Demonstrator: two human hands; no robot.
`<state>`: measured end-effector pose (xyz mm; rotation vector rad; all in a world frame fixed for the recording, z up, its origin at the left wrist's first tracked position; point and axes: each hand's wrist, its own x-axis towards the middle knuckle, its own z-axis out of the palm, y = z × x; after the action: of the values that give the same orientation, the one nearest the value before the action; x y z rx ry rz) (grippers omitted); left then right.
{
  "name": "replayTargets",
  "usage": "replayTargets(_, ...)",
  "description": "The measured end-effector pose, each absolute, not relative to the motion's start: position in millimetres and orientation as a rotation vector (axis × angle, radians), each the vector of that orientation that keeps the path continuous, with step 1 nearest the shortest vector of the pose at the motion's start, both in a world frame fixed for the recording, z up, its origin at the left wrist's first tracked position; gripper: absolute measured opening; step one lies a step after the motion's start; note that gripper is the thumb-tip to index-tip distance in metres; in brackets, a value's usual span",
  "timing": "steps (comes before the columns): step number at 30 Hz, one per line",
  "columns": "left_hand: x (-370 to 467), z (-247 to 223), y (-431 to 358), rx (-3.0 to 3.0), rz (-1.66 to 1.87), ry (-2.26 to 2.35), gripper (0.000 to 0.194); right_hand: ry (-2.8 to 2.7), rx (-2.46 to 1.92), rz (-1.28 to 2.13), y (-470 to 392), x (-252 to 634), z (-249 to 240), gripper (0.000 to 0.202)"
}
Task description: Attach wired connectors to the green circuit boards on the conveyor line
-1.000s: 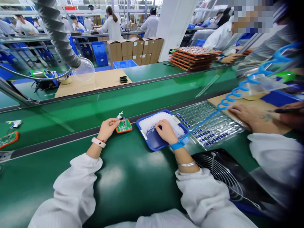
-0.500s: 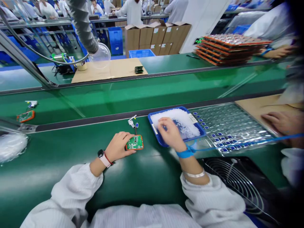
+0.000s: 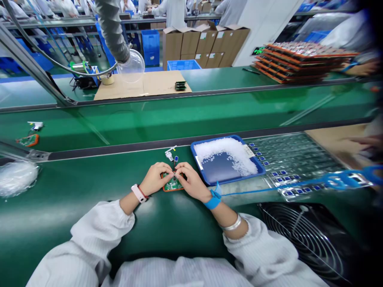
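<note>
A green circuit board (image 3: 172, 185) with an orange rim lies on the green bench in front of me. Over its upper left part is my left hand (image 3: 157, 177), thumb and fingers pinched together. My right hand (image 3: 192, 181) meets it from the other side, also in a pinch over the board's upper edge. The fingertips nearly touch, and whatever is between them is too small to make out. A white connector piece with a wire (image 3: 170, 155) lies just beyond the board. Right of my hands stands a blue tray (image 3: 203, 174) of small white pieces.
A clear sheet with small blue-and-white parts (image 3: 284, 179) lies at the right, with a black fan (image 3: 302, 231) nearer me. Another board (image 3: 28, 140) sits far left, by a clear plastic bag (image 3: 18, 178). A blue wrist cord (image 3: 254, 192) runs right. Orange-edged panels (image 3: 299, 65) are stacked behind.
My right hand has left the tray of white pieces and come left to the board. My left hand has moved from holding the board's side to pinching over its top edge.
</note>
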<state>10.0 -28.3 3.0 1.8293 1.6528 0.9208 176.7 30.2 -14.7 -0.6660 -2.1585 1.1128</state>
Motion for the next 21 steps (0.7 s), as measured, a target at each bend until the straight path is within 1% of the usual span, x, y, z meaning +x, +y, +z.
replayTargets(11,10.7,10.5,-20.0,1.758,0.801,1.679,0.012,-2.188,-0.755,1.131,34.9,175.0,-15.1,0.013)
replayTargets(21,5.5,7.8,-21.4,1.766,0.855,1.559,0.011,-2.181,-0.735,1.171,33.0,176.1,-11.8,0.013)
